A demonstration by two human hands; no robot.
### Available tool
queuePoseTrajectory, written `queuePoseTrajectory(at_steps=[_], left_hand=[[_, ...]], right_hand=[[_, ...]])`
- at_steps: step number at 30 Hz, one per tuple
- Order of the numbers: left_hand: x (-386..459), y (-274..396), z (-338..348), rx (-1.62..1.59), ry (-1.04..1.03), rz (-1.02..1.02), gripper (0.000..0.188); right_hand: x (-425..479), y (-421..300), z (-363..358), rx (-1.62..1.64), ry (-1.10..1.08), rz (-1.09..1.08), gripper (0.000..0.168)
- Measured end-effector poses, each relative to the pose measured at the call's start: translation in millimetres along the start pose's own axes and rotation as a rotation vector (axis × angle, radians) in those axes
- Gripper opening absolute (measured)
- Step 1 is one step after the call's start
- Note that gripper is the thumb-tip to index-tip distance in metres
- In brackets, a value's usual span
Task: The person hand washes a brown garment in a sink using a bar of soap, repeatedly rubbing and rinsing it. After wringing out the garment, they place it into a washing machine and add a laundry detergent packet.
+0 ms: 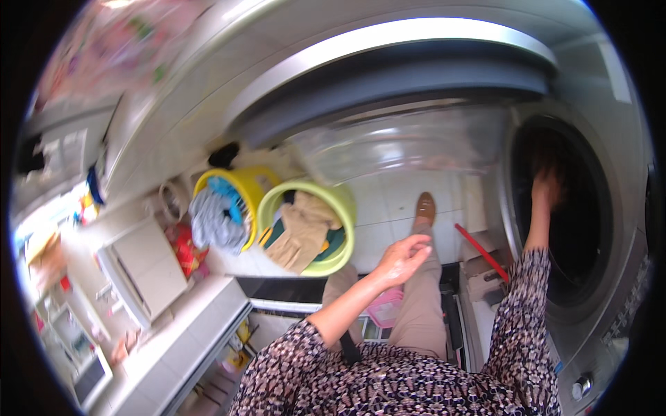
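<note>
My right hand [547, 182] reaches through the round opening into the dark drum [572, 234] of a front-loading washing machine [619, 156]. Its fingers are blurred in the dark, so I cannot tell whether they grip anything. The machine's round door [416, 78] stands swung out across the top of the view, its clear glass bowl [395, 145] facing down. Over my lap my left hand [405, 260] hangs empty, fingers loosely bent and a little apart. Ahead of me, a pale green basket [349, 234] holds tan clothing [299, 229] and some dark green cloth [333, 247].
Beside the green basket, a yellow basket [263, 184] holds grey-blue and bright blue cloth [221, 216]. A red stick [481, 252] leans near the machine's base. To the left are a tiled counter [192, 317] and a white box-shaped unit [143, 265]. A pink plastic container [385, 309] sits below my lap.
</note>
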State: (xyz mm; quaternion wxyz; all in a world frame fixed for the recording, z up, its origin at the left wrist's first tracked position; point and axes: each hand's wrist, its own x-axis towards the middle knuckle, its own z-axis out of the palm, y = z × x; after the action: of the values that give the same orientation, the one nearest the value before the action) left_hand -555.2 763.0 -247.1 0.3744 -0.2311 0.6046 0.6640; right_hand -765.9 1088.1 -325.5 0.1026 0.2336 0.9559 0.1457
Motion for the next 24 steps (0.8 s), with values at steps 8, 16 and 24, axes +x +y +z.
queuePoseTrajectory(at_steps=[8, 16, 24], left_hand=[[-57, -66, -39, -0.045, 0.184, 0.026, 0.037], [-132, -186, -101, -0.199, 0.520, 0.053, 0.035], [-192, -280, -178, -0.078, 0.804, -0.252, 0.036]], right_hand=[[-276, -61, 13, 0.871, -0.259, -0.598, 0.039], [-391, -135, -70, 0.797, -0.828, -0.954, 0.032], [-451, -195, -43, 0.549, -0.893, -1.106, 0.034]])
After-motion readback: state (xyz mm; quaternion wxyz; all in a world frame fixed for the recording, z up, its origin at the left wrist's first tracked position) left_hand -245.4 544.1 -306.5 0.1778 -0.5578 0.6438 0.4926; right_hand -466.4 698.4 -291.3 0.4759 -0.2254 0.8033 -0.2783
